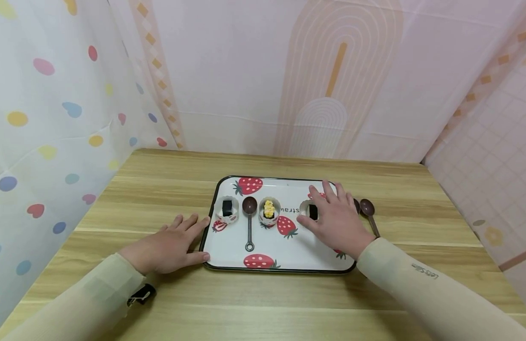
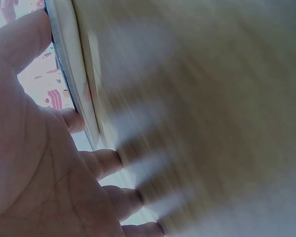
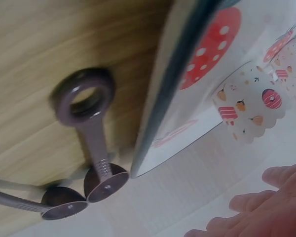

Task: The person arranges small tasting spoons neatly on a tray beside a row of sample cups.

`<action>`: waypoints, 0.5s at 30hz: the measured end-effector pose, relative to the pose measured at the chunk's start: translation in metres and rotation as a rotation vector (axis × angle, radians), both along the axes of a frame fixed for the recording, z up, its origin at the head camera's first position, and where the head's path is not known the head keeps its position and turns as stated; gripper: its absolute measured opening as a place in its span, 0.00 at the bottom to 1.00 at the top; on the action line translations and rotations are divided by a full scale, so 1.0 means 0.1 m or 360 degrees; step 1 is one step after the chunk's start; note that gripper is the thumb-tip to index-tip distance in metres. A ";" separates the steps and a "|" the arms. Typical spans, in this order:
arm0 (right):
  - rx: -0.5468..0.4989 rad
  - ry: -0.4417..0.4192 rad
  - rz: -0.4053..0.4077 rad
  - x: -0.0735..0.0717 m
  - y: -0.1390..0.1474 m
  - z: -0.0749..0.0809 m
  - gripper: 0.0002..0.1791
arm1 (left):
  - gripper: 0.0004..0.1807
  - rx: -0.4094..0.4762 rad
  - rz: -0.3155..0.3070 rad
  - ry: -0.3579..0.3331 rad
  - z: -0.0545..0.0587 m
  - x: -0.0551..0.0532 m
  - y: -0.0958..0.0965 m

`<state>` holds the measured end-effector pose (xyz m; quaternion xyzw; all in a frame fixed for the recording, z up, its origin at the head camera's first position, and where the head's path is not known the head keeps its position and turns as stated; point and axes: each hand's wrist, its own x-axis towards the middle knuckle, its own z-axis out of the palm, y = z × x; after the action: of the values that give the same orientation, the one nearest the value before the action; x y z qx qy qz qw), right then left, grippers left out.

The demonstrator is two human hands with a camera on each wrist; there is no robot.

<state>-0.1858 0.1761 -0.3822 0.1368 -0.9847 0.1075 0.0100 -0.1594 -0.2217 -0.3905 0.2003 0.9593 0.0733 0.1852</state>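
Observation:
A white strawberry-print tray (image 1: 305, 255) with a dark rim lies on the table. My left hand (image 1: 171, 246), fingers straight, rests at its left edge, thumb and fingertips right at the rim. My right hand (image 1: 340, 220) spreads its fingers over the right part of the tray, holding nothing. Partly covered by it is a paper cup (image 3: 246, 101) with a black-wrapped sushi piece (image 1: 313, 211). Farther left on the tray stand a cup with another black-wrapped piece (image 1: 227, 208), a brown spoon (image 1: 249, 207) and a cup with a yellow-topped piece (image 1: 269, 209).
On the table beyond the tray's right edge lie two brown measuring-type spoons (image 3: 96, 143), one partly hidden by the right hand in the head view. Patterned curtains (image 1: 246, 94) hang behind the wooden table (image 1: 263, 303) and along both sides.

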 end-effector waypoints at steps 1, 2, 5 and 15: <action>-0.0001 -0.0003 -0.0005 0.00 0.02 0.00 0.50 | 0.55 0.0001 0.0000 0.0002 0.00 0.00 0.00; 0.0001 -0.0006 -0.0011 0.00 0.03 0.00 0.50 | 0.55 0.0001 -0.0002 0.0005 0.00 0.00 0.00; 0.0004 -0.0023 -0.0034 0.01 0.07 0.01 0.52 | 0.55 0.0006 -0.0007 0.0017 0.00 0.00 0.01; 0.0003 -0.0068 -0.0081 0.03 0.19 0.01 0.51 | 0.55 0.0019 -0.0014 0.0036 0.00 0.01 0.00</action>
<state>-0.1831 0.1950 -0.3809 0.1095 -0.9879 0.1093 -0.0085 -0.1587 -0.2213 -0.3906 0.2064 0.9600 0.0759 0.1735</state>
